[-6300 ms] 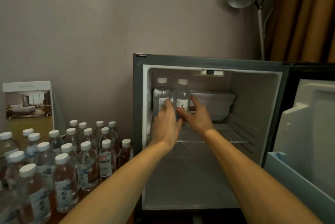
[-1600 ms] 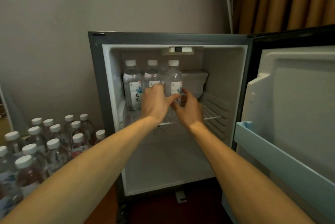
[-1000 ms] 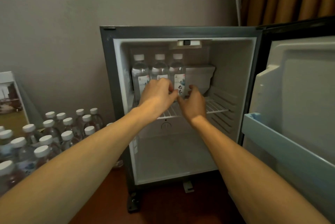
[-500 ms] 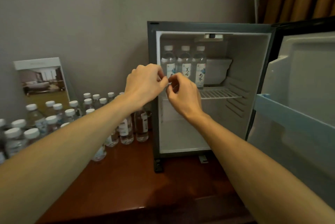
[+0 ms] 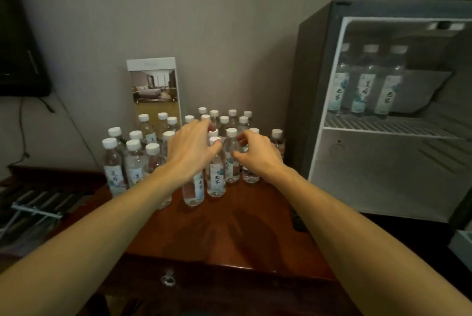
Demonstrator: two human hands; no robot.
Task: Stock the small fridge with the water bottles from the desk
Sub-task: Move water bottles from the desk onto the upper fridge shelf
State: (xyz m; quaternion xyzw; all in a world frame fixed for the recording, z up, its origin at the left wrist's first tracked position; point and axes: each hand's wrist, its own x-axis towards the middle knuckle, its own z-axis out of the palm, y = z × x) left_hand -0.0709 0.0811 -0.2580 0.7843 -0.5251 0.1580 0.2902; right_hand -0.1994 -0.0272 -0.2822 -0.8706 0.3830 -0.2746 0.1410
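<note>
Returning from fridge [image 5: 314, 85] to bottles [image 5: 215, 177], reaching with left hand [image 5: 190, 149] and right hand [image 5: 258, 154], fingers [image 5: 198, 128] released, for two together.

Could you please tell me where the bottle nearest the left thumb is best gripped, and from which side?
Grip the bottle round its shoulder, just under the white cap, coming from above and from the near side. It stands upright at the cluster's front edge. The neighbouring bottles crowd its sides and back, so only top and front are free.

Left hand [image 5: 190, 152], right hand [image 5: 258, 156], fingers [image 5: 203, 125] loose
</note>
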